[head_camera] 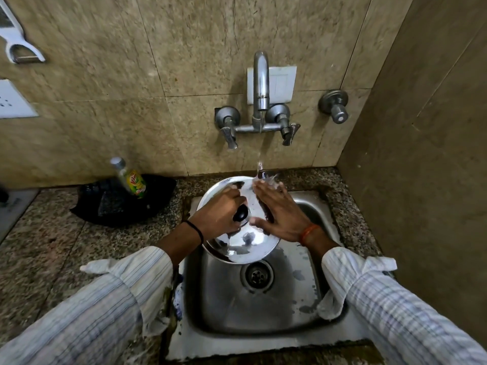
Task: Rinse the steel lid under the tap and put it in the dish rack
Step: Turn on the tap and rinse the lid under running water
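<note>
- Head view: a steel sink (311,306), set into a speckled stone counter (47,248), holds no dishes; its drain (257,275) sits open at the middle, with only wet patches on the basin floor.
- Above the sink's far half, the steel lid (246,245) is held tilted under a thin stream from the wall tap (261,83), so the rinsing step appears to be under way.
- At centre, the person's left hand (220,213) is closed around the lid's black knob (241,214).
- Just right of it, the right hand (280,216) lies flat and open on the wet steel, fingers spread, gripping nothing.
- At far left on the counter, a black tray (105,206) holds a dish-soap bottle (129,179), leaning.
- No dish rack is in view; the next move likely calls for turning away from the sink to find it, keeping the slick lid firmly by its knob.
</note>
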